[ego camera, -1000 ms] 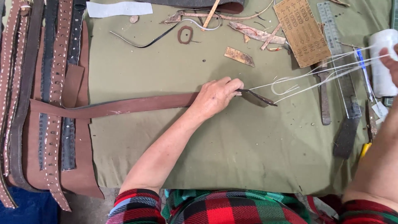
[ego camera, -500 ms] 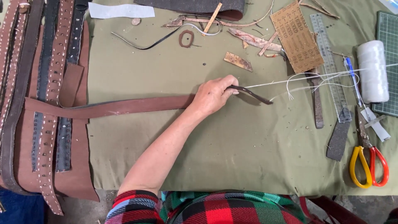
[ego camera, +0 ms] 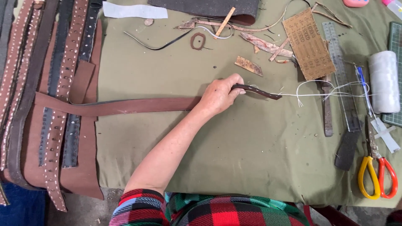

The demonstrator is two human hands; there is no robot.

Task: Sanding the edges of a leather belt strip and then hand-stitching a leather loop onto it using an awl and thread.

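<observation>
My left hand [ego camera: 220, 95] grips a long brown leather strap [ego camera: 138, 106] near its pointed tip [ego camera: 264, 92], pressing it on the green cloth-covered table [ego camera: 234, 163]. White thread [ego camera: 326, 90] runs from the tip in loose loops toward a white thread spool [ego camera: 383, 81] lying at the right. My right hand is out of view.
Several leather belts and straps [ego camera: 50, 96] lie stacked at the left. Leather scraps [ego camera: 249, 65], a sandpaper sheet [ego camera: 309, 44], a metal ruler [ego camera: 341, 75], a dark-handled tool [ego camera: 326, 104] and yellow-and-red scissors [ego camera: 374, 175] lie at the back and right. A cutting mat [ego camera: 395, 75] is at the right edge.
My right hand let go of the spool and left the view; the spool now lies on the table and the taut thread has gone slack in loops. My left hand still holds the strap.
</observation>
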